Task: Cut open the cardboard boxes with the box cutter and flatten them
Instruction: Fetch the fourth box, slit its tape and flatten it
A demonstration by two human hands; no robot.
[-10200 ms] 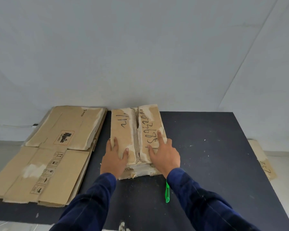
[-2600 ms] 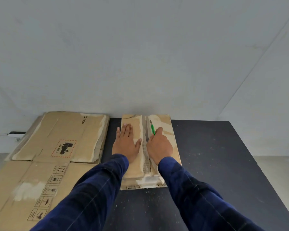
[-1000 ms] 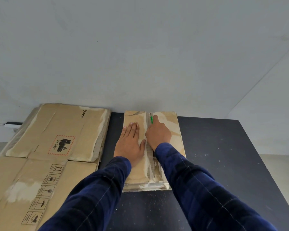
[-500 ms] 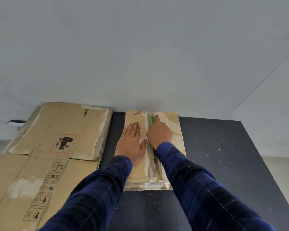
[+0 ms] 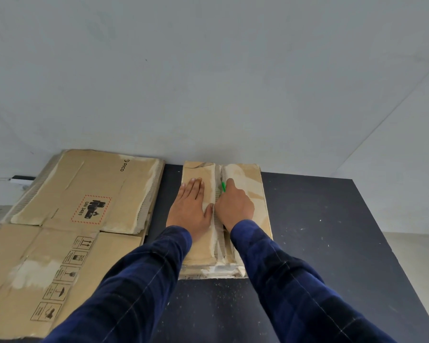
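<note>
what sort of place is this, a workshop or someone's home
Likely a plain packing or storage room, though that's not certain: a scuffed black worktable, flattened shipping cartons stacked at its left, and a right hand holding a green box cutter on a box.

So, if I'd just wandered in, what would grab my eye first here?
Two hands in the middle: the left hand lies flat on a worn cardboard box, while the right hand grips a green box cutter at the box's centre seam. The box sits on a black table, and flattened cardboard sheets lie to its left.
</note>
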